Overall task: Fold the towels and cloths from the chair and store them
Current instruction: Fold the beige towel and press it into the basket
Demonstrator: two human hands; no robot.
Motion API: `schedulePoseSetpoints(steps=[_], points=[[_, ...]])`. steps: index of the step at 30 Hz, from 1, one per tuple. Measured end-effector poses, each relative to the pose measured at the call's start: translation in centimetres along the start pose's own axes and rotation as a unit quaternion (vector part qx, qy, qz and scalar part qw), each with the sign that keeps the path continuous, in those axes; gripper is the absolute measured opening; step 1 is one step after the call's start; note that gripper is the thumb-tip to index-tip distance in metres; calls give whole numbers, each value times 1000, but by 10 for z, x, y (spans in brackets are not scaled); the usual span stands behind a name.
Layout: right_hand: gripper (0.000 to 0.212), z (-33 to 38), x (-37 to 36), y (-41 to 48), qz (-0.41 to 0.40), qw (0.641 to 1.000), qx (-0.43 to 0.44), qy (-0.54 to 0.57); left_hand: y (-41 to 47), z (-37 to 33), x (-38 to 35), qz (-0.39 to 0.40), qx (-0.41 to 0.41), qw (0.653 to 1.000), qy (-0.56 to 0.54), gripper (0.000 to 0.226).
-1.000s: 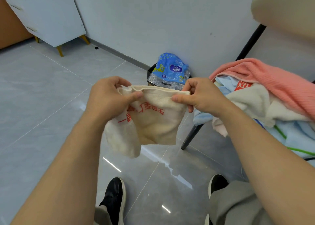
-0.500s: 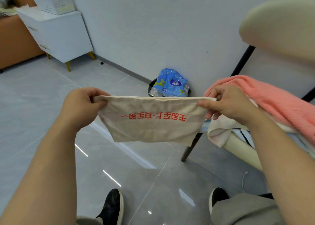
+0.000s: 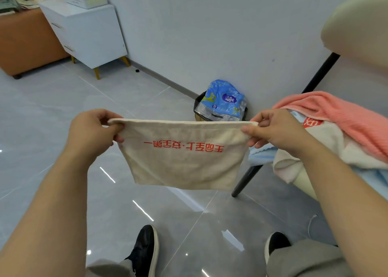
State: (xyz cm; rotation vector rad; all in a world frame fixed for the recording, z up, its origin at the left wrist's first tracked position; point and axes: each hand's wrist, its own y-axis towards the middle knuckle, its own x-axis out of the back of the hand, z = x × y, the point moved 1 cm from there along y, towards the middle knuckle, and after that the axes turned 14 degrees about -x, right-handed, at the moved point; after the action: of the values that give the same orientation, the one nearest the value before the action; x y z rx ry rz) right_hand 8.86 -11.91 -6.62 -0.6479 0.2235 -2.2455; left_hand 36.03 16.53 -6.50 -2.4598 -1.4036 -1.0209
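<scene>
Cream cloth (image 3: pixel 184 157) at frame centre, top corners pinched in curled left hand (image 3: pixel 92 134) and right hand (image 3: pixel 279 131).

Bright, even indoor light | white glare streaks on glossy floor (image 3: pixel 144 210), lower centre | shadows faint and soft | wide-angle bowing along frame edges | upper right corner slightly soft

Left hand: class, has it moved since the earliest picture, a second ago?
Yes. The left hand has moved left, further away from the blue packet, stretching the cream cloth out flat.
</scene>
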Motion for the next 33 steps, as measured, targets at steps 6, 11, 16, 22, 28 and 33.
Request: schedulePoseSetpoints(steps=[6, 11, 16, 22, 28, 33], points=[[29, 1, -9, 4, -32, 998, 25, -39, -4, 5, 10, 14, 49, 996, -68, 13], [31, -2, -7, 6, -39, 996, 2, -74, -5, 2, 19, 64, 75, 985, -142, 16], [27, -4, -9, 7, -33, 998, 14, -60, -5, 4, 16, 79, 71, 992, -68, 16], [36, -6, 0, 6, 89, 996, 2, 21, 0, -4, 15, 75, 115, 957, -257, 12], [38, -15, 0, 18, 124, 983, -36, 131, 5, -3, 4, 65, 131, 952, -267, 19], [20, -9, -20, 21, -63, 995, -50, 53, 2, -13, -25, 15, 83, 991, -101, 19]])
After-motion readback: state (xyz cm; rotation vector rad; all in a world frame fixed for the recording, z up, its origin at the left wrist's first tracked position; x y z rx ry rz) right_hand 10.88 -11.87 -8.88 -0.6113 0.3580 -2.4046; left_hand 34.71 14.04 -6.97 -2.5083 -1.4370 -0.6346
